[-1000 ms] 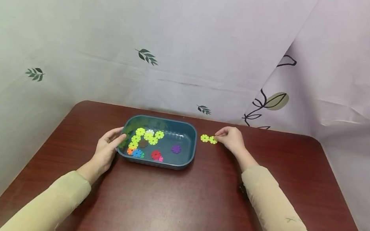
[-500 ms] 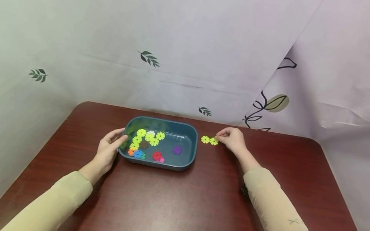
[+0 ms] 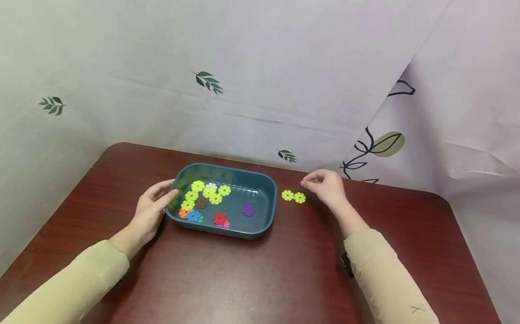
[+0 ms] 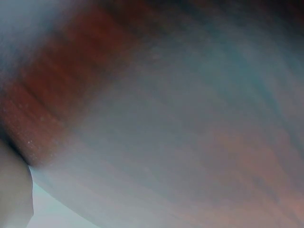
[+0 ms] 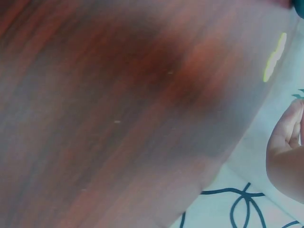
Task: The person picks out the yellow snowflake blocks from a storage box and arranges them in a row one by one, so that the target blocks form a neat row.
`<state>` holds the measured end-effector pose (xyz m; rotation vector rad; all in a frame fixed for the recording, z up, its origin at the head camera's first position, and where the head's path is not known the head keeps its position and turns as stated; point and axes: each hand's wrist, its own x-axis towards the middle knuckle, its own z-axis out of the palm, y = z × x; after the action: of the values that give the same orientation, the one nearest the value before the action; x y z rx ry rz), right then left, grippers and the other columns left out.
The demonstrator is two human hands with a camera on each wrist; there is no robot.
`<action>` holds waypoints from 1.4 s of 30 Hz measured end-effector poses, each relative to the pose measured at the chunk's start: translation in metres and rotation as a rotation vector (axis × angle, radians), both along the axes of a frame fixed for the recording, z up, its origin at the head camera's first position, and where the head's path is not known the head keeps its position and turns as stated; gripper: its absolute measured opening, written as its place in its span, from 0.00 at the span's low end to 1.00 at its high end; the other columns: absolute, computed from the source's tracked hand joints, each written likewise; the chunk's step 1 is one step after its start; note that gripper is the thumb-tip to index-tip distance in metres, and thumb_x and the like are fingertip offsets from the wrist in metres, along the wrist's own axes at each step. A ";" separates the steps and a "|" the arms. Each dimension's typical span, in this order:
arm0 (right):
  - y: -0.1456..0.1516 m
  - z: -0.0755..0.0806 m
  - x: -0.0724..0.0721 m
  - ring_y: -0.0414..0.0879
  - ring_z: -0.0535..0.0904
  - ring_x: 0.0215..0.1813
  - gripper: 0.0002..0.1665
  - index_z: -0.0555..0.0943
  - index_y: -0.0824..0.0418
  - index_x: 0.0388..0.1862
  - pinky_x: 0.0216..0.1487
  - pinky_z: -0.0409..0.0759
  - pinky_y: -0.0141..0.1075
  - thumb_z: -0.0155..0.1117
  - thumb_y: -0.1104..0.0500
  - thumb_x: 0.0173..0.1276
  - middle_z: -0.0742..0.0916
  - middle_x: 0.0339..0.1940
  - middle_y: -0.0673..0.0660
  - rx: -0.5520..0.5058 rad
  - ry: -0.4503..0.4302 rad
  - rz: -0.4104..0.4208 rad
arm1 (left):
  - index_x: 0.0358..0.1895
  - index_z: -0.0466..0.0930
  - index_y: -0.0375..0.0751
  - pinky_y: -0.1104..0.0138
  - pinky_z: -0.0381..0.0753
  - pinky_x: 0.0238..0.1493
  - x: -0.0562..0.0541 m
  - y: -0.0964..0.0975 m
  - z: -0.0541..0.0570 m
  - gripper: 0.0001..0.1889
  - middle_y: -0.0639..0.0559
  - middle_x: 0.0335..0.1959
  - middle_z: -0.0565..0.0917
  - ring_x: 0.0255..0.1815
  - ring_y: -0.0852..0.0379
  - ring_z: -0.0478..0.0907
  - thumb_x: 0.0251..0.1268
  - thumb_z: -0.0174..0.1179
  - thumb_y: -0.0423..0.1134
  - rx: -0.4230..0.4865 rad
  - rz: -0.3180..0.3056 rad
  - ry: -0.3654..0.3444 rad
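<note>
My left hand (image 3: 149, 211) grips the left end of a dark blue plastic tray (image 3: 264, 207), thumb over the rim and fingers along the outer wall. Several yellow snowflake discs (image 3: 198, 186) lie in the tray, with a purple disc (image 3: 248, 210), a red disc (image 3: 219, 218), a blue disc (image 3: 193, 215) and other colours. On the table right of the tray, two yellow snowflake discs (image 3: 293, 196) lie edge to edge. Just above them hovers my right hand (image 3: 328, 188), fingertips close together with nothing visible between them. The right wrist view shows the yellow pair (image 5: 274, 57) apart from the fingers.
The reddish-brown wooden table (image 3: 229, 297) ends at a pale cloth wall (image 3: 255, 60) with leaf prints, close behind the tray and the right hand. Cloth also hangs at both sides. The left wrist view is mostly blurred table and sleeve.
My right hand has let go of the right-hand yellow disc and risen slightly back from it. The two discs stay in place. My left hand keeps its hold on the tray.
</note>
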<state>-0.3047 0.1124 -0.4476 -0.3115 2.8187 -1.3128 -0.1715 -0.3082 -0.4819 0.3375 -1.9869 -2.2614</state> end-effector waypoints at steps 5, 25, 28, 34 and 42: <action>-0.004 0.008 0.000 0.46 0.87 0.38 0.11 0.91 0.66 0.43 0.44 0.81 0.33 0.75 0.58 0.71 0.93 0.40 0.63 -0.035 -0.012 0.005 | 0.65 0.80 0.50 0.76 0.81 0.52 0.000 -0.001 0.000 0.16 0.72 0.51 0.85 0.57 0.67 0.80 0.80 0.62 0.39 -0.008 -0.001 -0.015; -0.043 0.029 0.011 0.47 0.88 0.40 0.10 0.91 0.64 0.44 0.43 0.83 0.34 0.75 0.58 0.71 0.93 0.41 0.62 -0.080 -0.021 0.094 | 0.73 0.72 0.36 0.75 0.81 0.53 -0.002 0.000 0.000 0.23 0.71 0.51 0.86 0.56 0.65 0.80 0.81 0.61 0.38 -0.013 0.005 -0.034; -0.049 0.032 0.013 0.48 0.88 0.40 0.09 0.91 0.64 0.44 0.43 0.83 0.35 0.75 0.58 0.72 0.93 0.41 0.62 -0.090 -0.019 0.110 | 0.74 0.72 0.35 0.76 0.81 0.53 -0.003 0.000 -0.001 0.24 0.71 0.50 0.86 0.56 0.66 0.80 0.81 0.61 0.38 -0.019 0.003 -0.038; -0.063 0.036 0.017 0.49 0.88 0.41 0.09 0.91 0.63 0.43 0.44 0.83 0.34 0.76 0.58 0.71 0.93 0.41 0.61 -0.110 -0.027 0.124 | 0.75 0.69 0.35 0.76 0.81 0.55 -0.003 0.000 0.001 0.26 0.71 0.52 0.84 0.59 0.65 0.79 0.82 0.60 0.39 -0.025 -0.014 -0.049; -0.080 0.037 0.024 0.45 0.87 0.39 0.08 0.92 0.64 0.42 0.41 0.82 0.31 0.77 0.60 0.69 0.93 0.39 0.61 -0.151 -0.027 0.144 | 0.74 0.71 0.36 0.76 0.80 0.55 -0.003 0.001 0.001 0.25 0.70 0.53 0.84 0.59 0.64 0.79 0.81 0.61 0.39 -0.028 -0.007 -0.050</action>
<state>-0.2807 0.0320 -0.4109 -0.4859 2.6244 -1.4876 -0.1741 -0.3075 -0.4807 0.3891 -2.0442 -2.2488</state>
